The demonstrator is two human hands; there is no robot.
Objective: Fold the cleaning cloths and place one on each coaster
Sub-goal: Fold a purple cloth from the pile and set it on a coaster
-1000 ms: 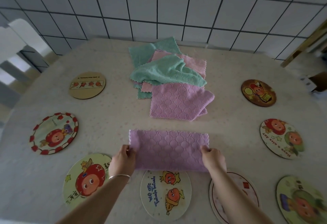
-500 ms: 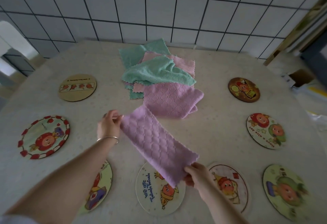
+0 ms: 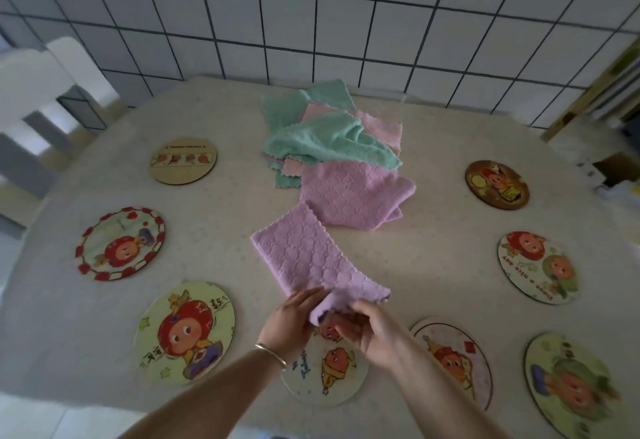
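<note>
A purple cloth (image 3: pixel 304 255), folded into a long strip, lies slanted on the table with its far end near the pile. My left hand (image 3: pixel 291 320) and my right hand (image 3: pixel 370 331) both pinch its near end, side by side, above the near-centre coaster (image 3: pixel 325 376). A pile of green, pink and purple cloths (image 3: pixel 332 147) sits at the middle back. Several round cartoon coasters ring the table, among them one at near left (image 3: pixel 185 331), one at left (image 3: pixel 119 242) and one at near right (image 3: pixel 453 359).
More coasters lie at back left (image 3: pixel 183 160), back right (image 3: pixel 497 185), right (image 3: pixel 538 267) and the near right corner (image 3: pixel 571 386). A tiled wall stands behind the table. A white chair (image 3: pixel 41 99) is at the left, a cardboard box (image 3: pixel 613 168) at far right.
My left hand let go of the strip's far end and came down to the near end beside my right hand. The strip's far end now lies on the table.
</note>
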